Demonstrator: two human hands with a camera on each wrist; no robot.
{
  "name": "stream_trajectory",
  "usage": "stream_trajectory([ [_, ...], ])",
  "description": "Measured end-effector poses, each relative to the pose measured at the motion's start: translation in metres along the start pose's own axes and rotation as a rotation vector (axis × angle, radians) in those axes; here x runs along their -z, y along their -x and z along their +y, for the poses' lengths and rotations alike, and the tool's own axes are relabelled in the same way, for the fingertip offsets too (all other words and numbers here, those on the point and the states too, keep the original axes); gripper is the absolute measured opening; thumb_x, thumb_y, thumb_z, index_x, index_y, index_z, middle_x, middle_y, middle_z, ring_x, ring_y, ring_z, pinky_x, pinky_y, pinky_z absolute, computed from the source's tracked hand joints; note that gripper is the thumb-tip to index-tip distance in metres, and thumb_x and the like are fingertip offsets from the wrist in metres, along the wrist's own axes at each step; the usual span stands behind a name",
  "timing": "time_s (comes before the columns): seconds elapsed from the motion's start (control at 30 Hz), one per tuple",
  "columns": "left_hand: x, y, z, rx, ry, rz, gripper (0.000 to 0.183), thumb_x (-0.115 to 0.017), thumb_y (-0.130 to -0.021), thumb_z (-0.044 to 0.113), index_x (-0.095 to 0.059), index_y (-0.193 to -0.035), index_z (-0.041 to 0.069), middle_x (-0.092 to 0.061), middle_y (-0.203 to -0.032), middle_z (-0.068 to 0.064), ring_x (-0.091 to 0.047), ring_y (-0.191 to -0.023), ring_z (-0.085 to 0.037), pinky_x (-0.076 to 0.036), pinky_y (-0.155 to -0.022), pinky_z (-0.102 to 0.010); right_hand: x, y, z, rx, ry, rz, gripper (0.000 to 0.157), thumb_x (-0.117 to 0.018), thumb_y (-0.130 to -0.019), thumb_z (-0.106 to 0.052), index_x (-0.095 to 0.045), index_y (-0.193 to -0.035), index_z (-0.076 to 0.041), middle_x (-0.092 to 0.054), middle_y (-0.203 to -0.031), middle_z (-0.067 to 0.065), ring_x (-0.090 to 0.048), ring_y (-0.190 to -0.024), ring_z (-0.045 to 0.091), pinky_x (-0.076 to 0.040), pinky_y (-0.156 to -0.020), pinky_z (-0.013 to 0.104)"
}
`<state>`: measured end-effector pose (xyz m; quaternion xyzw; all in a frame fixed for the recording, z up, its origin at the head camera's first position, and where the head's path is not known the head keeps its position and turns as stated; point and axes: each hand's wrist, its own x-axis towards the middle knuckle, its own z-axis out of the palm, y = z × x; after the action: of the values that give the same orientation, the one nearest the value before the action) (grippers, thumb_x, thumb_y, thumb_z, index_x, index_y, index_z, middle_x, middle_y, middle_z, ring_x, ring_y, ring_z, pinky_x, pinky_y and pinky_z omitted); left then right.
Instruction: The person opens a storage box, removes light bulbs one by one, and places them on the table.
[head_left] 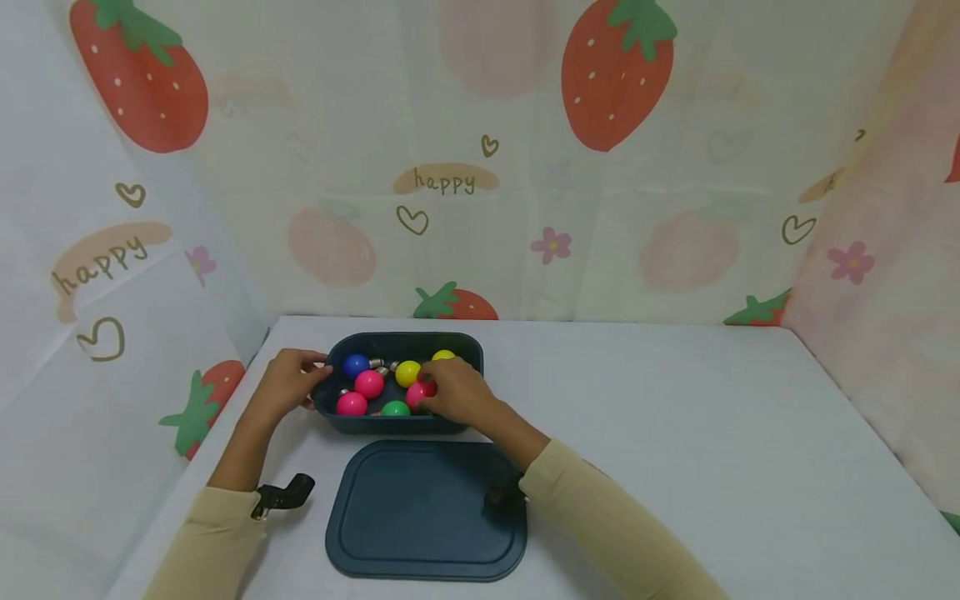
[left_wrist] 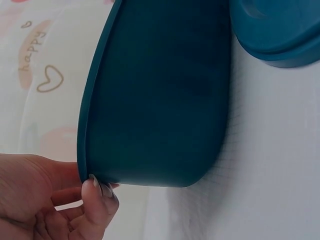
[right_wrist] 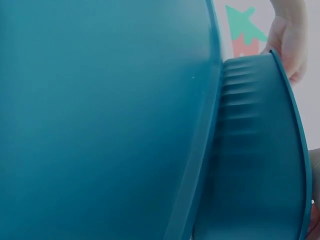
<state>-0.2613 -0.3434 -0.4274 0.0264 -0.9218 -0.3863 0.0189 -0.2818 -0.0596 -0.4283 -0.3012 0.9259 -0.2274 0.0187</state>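
A dark blue plastic box point(head_left: 397, 425) holds several round coloured light bulbs with metal screw bases. Among them are a blue bulb point(head_left: 356, 366), a yellow bulb point(head_left: 407, 373), a green bulb point(head_left: 395, 408) and pink bulbs, one of them a pink bulb point(head_left: 369, 384) near the middle. At the box's left end my left hand point(head_left: 288, 383) grips the rim between thumb and fingers; the left wrist view shows this hand point(left_wrist: 65, 200) at the rim. My right hand point(head_left: 459, 392) reaches over the right end, thumb and fingers pinching a pink bulb point(head_left: 417, 395), partly covered.
A dark blue lid point(head_left: 427, 512) lies flat on the white table point(head_left: 660, 433), just in front of the box. My right forearm passes over its right edge. Behind the table hangs a cloth point(head_left: 525, 250) printed with strawberries and hearts, continuing along both sides.
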Motion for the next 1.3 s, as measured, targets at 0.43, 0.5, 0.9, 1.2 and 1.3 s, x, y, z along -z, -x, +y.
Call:
stream_trajectory([
  [0.43,0.003,-0.006,-0.016,0.148,0.23,-0.1,0.051,-0.058,-0.104,0.027,-0.049,-0.143,-0.006,-0.062,-0.123,-0.031,-0.066,-0.081,-0.021,-0.059,-0.064,-0.031,0.016,0.01,0.008,0.057,-0.177,0.064,0.038,-0.08,-0.089,-0.023,-0.07,-0.122,-0.006,-0.072,-0.112,0.008,-0.067,-0.098,0.02,-0.056,-0.084,0.028],
  [0.5,0.004,-0.007,-0.018,0.176,0.256,-0.11,0.053,-0.058,-0.104,0.03,-0.048,-0.145,-0.003,-0.06,-0.128,-0.03,-0.065,-0.083,-0.02,-0.06,-0.066,-0.031,0.019,0.012,0.01,0.06,-0.212,0.07,0.038,-0.081,-0.089,-0.022,-0.07,-0.122,-0.006,-0.072,-0.113,0.009,-0.068,-0.099,0.022,-0.057,-0.083,0.029],
  [0.9,0.005,-0.007,-0.018,0.227,0.328,-0.12,0.054,-0.058,-0.104,0.03,-0.047,-0.147,0.0,-0.062,-0.125,-0.024,-0.065,-0.081,-0.016,-0.059,-0.067,-0.031,0.042,0.03,0.022,0.066,-0.365,0.144,0.042,-0.081,-0.088,-0.017,-0.068,-0.125,-0.001,-0.072,-0.111,0.012,-0.068,-0.094,0.025,-0.058,-0.077,0.029],
  [1.2,0.005,-0.008,-0.019,0.242,0.327,-0.117,0.056,-0.059,-0.104,0.032,-0.046,-0.148,0.001,-0.059,-0.131,-0.027,-0.065,-0.084,-0.018,-0.059,-0.068,-0.031,0.054,0.036,0.039,0.042,-0.445,0.203,0.036,-0.081,-0.088,-0.017,-0.071,-0.121,-0.005,-0.073,-0.103,0.007,-0.069,-0.093,0.025,-0.058,-0.074,0.03],
  [1.3,0.005,-0.007,-0.019,0.239,0.327,-0.118,0.056,-0.059,-0.104,0.032,-0.045,-0.149,0.002,-0.058,-0.133,-0.028,-0.066,-0.085,-0.018,-0.059,-0.069,-0.032,0.057,0.037,0.045,0.015,-0.445,0.218,0.037,-0.081,-0.088,-0.02,-0.072,-0.122,-0.007,-0.074,-0.104,0.006,-0.069,-0.093,0.023,-0.059,-0.075,0.032],
])
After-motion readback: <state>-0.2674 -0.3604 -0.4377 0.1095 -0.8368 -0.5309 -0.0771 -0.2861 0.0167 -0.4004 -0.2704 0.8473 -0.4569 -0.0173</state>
